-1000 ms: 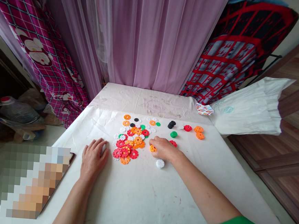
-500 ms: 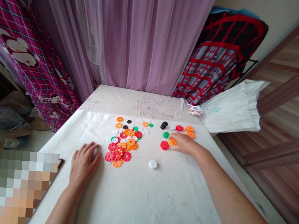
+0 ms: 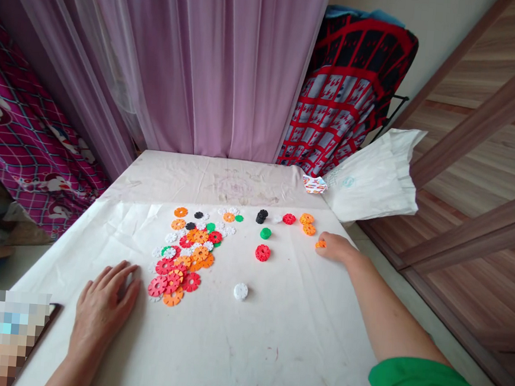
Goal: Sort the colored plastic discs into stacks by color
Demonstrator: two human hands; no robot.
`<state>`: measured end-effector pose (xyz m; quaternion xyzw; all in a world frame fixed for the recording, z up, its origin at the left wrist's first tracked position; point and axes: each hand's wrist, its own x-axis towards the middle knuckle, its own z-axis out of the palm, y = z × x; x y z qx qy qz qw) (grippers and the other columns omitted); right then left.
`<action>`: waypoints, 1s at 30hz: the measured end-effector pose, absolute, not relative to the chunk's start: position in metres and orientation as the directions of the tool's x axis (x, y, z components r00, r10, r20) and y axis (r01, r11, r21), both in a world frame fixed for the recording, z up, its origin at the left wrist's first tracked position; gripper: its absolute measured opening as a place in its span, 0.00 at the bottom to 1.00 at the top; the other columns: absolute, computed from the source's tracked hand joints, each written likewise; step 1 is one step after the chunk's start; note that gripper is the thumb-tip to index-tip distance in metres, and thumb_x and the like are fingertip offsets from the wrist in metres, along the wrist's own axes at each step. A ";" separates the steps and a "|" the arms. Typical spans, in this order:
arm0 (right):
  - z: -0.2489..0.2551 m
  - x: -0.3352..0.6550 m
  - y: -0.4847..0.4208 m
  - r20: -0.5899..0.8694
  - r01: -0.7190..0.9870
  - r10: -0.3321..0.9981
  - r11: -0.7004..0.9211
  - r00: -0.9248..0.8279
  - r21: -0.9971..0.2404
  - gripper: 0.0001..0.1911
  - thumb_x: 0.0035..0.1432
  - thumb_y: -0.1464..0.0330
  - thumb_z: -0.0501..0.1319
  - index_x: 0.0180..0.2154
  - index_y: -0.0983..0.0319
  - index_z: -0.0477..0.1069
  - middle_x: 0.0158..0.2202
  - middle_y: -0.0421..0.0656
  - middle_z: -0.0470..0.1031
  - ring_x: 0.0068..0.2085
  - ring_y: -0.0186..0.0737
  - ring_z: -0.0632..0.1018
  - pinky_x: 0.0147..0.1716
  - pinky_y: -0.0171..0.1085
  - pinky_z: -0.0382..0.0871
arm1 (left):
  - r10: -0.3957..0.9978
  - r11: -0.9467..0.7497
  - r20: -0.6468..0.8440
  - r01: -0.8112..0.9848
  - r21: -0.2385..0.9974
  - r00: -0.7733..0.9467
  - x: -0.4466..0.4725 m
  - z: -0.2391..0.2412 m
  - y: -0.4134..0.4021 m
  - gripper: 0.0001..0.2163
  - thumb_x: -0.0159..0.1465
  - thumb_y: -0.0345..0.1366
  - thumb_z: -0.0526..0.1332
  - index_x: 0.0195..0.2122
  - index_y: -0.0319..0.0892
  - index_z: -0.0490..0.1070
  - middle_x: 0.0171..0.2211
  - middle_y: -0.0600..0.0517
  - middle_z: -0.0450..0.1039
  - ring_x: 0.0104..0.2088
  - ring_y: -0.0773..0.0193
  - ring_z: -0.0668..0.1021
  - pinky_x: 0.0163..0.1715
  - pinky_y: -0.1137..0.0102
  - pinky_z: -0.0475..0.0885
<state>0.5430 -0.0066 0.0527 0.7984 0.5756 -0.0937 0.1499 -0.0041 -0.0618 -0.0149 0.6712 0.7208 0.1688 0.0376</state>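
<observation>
My right hand reaches to the table's right side and pinches an orange snowflake disc against the white cloth. Just beyond it lie two orange discs, a red disc, a black stack and a green disc. A single red disc and a white disc lie apart nearer me. My left hand rests flat with fingers spread, just left of a mixed pile of red, orange, white and green discs.
Purple curtains hang behind the table. A red and black patterned cloth and a white plastic bag sit at the back right, with a small colourful wrapper on the table's far corner. Wooden floor lies to the right.
My right hand has carried an orange disc from the pile in the middle over to the right side, near the other orange discs. The camera has turned right. My left hand stayed flat.
</observation>
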 end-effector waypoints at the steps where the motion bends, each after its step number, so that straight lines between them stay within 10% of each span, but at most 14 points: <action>1: 0.051 0.543 -0.003 -0.314 0.943 0.889 -0.306 0.333 0.133 0.19 0.53 0.64 0.60 0.48 0.63 0.71 0.43 0.51 0.78 0.44 0.48 0.77 0.35 0.36 0.62 | 0.982 0.047 0.160 0.957 0.288 -0.096 -0.004 -0.013 -0.062 0.21 0.67 0.46 0.47 0.54 0.45 0.70 0.60 0.45 0.67 0.64 0.48 0.64 0.61 0.47 0.59; 16: 0.041 0.541 0.006 -0.237 0.876 0.850 -0.483 0.471 0.010 0.34 0.51 0.56 0.61 0.57 0.65 0.63 0.51 0.56 0.72 0.50 0.54 0.75 0.43 0.42 0.66 | 0.981 0.044 0.170 0.963 0.264 -0.091 -0.005 -0.016 -0.060 0.22 0.67 0.48 0.45 0.53 0.44 0.70 0.59 0.46 0.68 0.63 0.48 0.65 0.60 0.47 0.61; 23: -0.005 0.534 -0.056 0.090 0.725 0.759 -0.571 0.645 -0.385 0.37 0.49 0.57 0.59 0.59 0.68 0.62 0.51 0.57 0.72 0.50 0.51 0.74 0.47 0.44 0.66 | 0.977 0.034 0.195 0.962 0.272 -0.089 -0.004 -0.019 -0.061 0.22 0.67 0.48 0.46 0.53 0.45 0.71 0.59 0.46 0.69 0.63 0.47 0.65 0.60 0.46 0.60; 30: -0.041 0.499 -0.090 0.369 0.643 0.613 -0.312 0.699 -0.699 0.28 0.47 0.58 0.55 0.47 0.66 0.72 0.36 0.50 0.76 0.32 0.44 0.74 0.39 0.44 0.68 | 0.978 0.043 0.190 0.969 0.242 -0.091 0.005 -0.014 -0.066 0.22 0.68 0.45 0.45 0.55 0.45 0.70 0.60 0.47 0.68 0.63 0.50 0.65 0.61 0.49 0.58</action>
